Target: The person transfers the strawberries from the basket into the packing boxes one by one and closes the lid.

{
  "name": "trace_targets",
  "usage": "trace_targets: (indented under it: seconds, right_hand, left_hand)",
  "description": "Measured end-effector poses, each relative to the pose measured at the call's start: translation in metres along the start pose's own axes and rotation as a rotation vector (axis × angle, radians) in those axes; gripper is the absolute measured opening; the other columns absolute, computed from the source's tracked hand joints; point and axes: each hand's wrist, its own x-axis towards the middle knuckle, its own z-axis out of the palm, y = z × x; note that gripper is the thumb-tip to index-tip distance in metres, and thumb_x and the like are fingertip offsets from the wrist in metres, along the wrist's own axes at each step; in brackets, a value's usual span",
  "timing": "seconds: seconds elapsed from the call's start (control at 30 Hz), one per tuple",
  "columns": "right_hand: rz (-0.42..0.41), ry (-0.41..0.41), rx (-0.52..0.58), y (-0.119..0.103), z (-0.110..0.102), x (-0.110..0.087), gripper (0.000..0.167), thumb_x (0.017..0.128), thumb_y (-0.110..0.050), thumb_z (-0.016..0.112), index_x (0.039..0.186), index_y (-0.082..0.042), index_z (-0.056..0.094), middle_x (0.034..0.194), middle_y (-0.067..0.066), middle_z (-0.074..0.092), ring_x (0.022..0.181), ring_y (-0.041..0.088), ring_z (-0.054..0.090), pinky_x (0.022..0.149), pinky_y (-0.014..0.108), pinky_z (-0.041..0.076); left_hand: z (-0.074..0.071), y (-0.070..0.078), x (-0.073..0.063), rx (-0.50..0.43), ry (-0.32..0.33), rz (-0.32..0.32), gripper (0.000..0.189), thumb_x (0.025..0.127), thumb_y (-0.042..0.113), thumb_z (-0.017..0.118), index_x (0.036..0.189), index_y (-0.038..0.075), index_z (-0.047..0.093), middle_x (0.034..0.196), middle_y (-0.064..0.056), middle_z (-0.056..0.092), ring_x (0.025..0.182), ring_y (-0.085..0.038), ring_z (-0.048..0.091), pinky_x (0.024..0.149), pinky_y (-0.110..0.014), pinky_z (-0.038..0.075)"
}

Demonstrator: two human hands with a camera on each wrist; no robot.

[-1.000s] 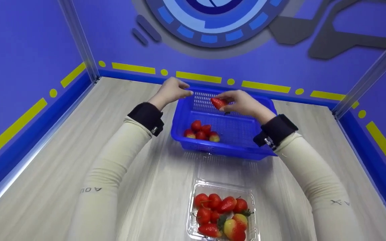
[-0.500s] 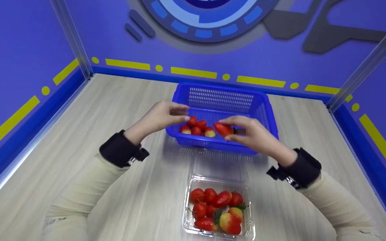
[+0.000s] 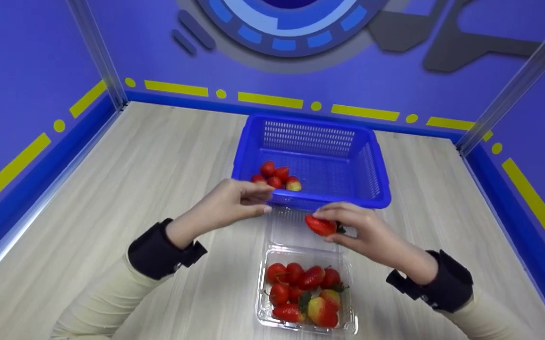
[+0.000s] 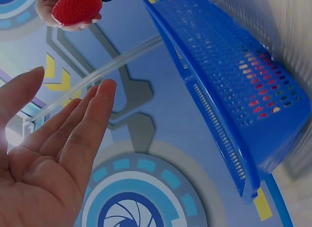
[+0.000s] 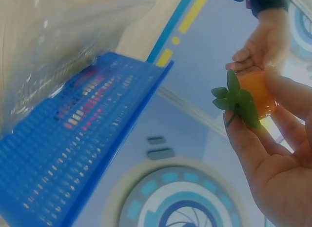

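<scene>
My right hand pinches a red strawberry between thumb and fingers, above the gap between basket and clear box. Green leaves at its stem end show in the right wrist view. My left hand holds nothing; its fingers are extended, thumb apart, over the near left corner of the blue basket. Several strawberries lie in that basket's near left part. Closer to me, a clear plastic box contains red strawberries, a few partly yellow, some with leaves.
The box's transparent lid lies opened towards the basket. All of it rests on a pale wood-grain table. Blue printed walls with yellow dashes enclose the table at the back and both sides.
The right hand has carried the strawberry from over the basket back towards me, above the lid. My left hand has also come nearer, staying free of any thing. The view has tilted slightly down.
</scene>
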Motion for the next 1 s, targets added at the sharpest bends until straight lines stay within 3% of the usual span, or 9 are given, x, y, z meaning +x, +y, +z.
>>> trace_targets:
  seconds: [0.17,0.4,0.67,0.83,1.0]
  right_hand:
    - [-0.016,0.008,0.023,-0.008,0.006,-0.013,0.048,0.079,0.005,0.082,0.125,-0.007,0.070,0.119,0.012,0.073,0.112,0.023,0.068,0.103,0.011,0.050]
    - [0.010,-0.066,-0.071,-0.015,0.018,-0.039,0.051,0.078,0.003,0.083,0.125,-0.009,0.070,0.117,0.011,0.072,0.104,0.027,0.069,0.083,0.036,0.065]
    - [0.159,-0.206,-0.003,-0.023,0.029,-0.067,0.044,0.085,-0.004,0.079,0.127,-0.015,0.070,0.120,0.007,0.071,0.107,0.023,0.070,0.088,0.034,0.064]
    - [0.268,-0.266,0.009,-0.026,0.035,-0.076,0.043,0.088,-0.007,0.078,0.129,-0.017,0.070,0.123,0.006,0.070,0.111,0.024,0.069,0.092,0.038,0.063]
    - [0.239,-0.266,0.038,-0.025,0.040,-0.081,0.041,0.088,-0.009,0.078,0.127,-0.017,0.070,0.122,0.006,0.070,0.110,0.022,0.069,0.091,0.035,0.063]
  left_hand:
    - [0.008,-0.005,-0.015,-0.010,-0.011,0.016,0.042,0.097,0.016,0.071,0.132,-0.005,0.065,0.124,-0.022,0.073,0.112,-0.033,0.073,0.096,-0.037,0.061]
    - [0.017,-0.015,-0.036,-0.075,-0.026,-0.003,0.044,0.096,0.015,0.071,0.132,-0.008,0.063,0.123,-0.024,0.073,0.109,-0.034,0.073,0.093,-0.030,0.062]
    - [0.034,-0.033,-0.052,-0.120,-0.064,-0.023,0.047,0.096,0.017,0.072,0.133,-0.010,0.062,0.123,-0.026,0.072,0.109,-0.035,0.073,0.092,-0.030,0.062]
    - [0.047,-0.049,-0.060,-0.169,-0.091,-0.071,0.047,0.096,0.017,0.072,0.133,-0.011,0.061,0.123,-0.028,0.071,0.109,-0.036,0.073,0.092,-0.029,0.062]
    - [0.058,-0.062,-0.066,-0.195,-0.068,-0.116,0.047,0.094,0.015,0.073,0.130,-0.012,0.063,0.118,-0.028,0.073,0.107,-0.039,0.073,0.090,-0.033,0.062]
